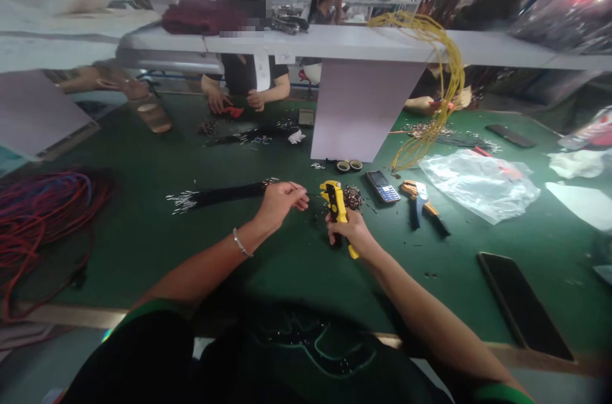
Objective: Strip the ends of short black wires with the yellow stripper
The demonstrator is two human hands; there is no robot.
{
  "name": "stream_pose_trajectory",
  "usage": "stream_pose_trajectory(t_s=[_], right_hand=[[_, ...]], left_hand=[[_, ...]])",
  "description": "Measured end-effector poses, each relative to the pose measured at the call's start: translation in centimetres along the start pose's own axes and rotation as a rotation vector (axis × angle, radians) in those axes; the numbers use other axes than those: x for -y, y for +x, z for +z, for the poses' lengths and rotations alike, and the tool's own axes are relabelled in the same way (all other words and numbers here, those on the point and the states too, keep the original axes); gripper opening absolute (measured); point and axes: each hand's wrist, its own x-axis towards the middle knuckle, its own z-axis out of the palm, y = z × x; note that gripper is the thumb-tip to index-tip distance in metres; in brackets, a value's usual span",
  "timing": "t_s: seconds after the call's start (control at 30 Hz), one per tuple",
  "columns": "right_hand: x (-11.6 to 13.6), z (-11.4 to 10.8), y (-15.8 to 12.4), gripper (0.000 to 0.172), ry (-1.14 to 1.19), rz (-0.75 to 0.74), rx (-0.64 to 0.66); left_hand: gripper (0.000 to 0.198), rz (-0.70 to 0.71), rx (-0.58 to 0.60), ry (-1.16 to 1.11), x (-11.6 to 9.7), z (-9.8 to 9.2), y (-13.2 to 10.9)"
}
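Note:
Over the green table, my left hand (pixel 281 203) is closed in a pinch on a thin dark wire, whose end points right at the tool's jaws. My right hand (pixel 356 230) is wrapped round the handles of a yellow and black wire stripper (pixel 337 200), held upright with its head toward the left. Under and beside my left hand lies a bundle of black wires (pixel 224 193) with pale tips at its left end. Just behind the wire stripper sits a heap of small metal terminals (pixel 352 197).
To the right are a keypad phone (pixel 382 187), an orange and blue hand tool (pixel 421 205), a clear plastic bag (pixel 482 184) and a black smartphone (pixel 521 302). Red wires (pixel 43 219) pile up at left. Yellow wires (pixel 449 72) hang from the shelf (pixel 344 41). Co-workers' hands (pixel 234 100) work opposite.

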Motion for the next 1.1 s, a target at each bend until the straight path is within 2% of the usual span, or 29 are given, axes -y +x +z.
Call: stream_pose_trajectory(t_s=[0.23, 0.43, 0.77, 1.1], right_hand=[[0.7, -0.9, -0.5, 0.031, 0.172, -0.017, 0.232], [0.4, -0.5, -0.6, 0.034, 0.260, 0.003, 0.411], [0.0, 0.0, -0.9, 0.037, 0.301, -0.002, 0.500], [0.1, 0.5, -1.2, 0.036, 0.337, -0.005, 0.468]], left_hand=[[0.012, 0.107, -0.012, 0.047, -2.0, -1.5, 0.2], [0.011, 0.128, 0.039, 0.092, -2.7, -1.6, -0.3], [0.011, 0.100, 0.050, 0.107, -2.5, -1.2, -0.6], [0.012, 0.066, 0.082, 0.059, -2.3, -1.0, -0.7]])
